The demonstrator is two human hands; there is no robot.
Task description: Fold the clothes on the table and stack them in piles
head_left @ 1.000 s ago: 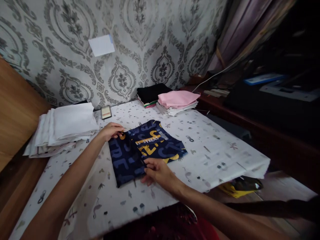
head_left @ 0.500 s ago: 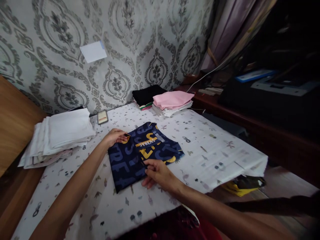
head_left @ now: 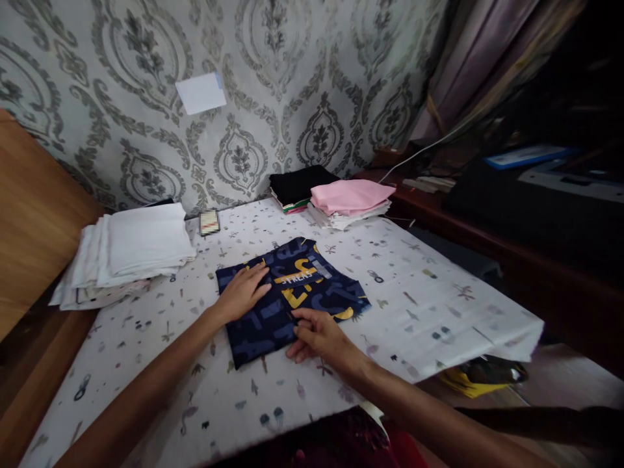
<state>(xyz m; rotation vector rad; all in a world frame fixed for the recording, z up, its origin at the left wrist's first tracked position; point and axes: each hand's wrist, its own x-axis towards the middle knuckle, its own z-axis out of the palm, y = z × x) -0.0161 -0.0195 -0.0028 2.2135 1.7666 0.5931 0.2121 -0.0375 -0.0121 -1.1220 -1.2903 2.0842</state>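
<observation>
White, cloth-covered worktop (head_left: 409,344) bears the navy-and-yellow fabric garment (head_left: 314,289) at twelve o'clock, long axis eight-to-two, left hand (head_left: 242,294) open flat on it, right hand (head_left: 324,341) curled at its five-o'clock edge, grip unclear.

The back wall (head_left: 205,153) was covered in pale paper with grey damask medallions, and a white sheet of paper (head_left: 201,93) was fixed to it at the upper left. A purplish curtain (head_left: 468,65) was gathered at the upper right, where the room was left in deep shadow. Wood panelling (head_left: 39,214) was seen at the left edge, a dark red wooden ledge (head_left: 526,286) at the right, and pale floor tiles (head_left: 570,383) at the lower right. The wall was dimly lit.
</observation>
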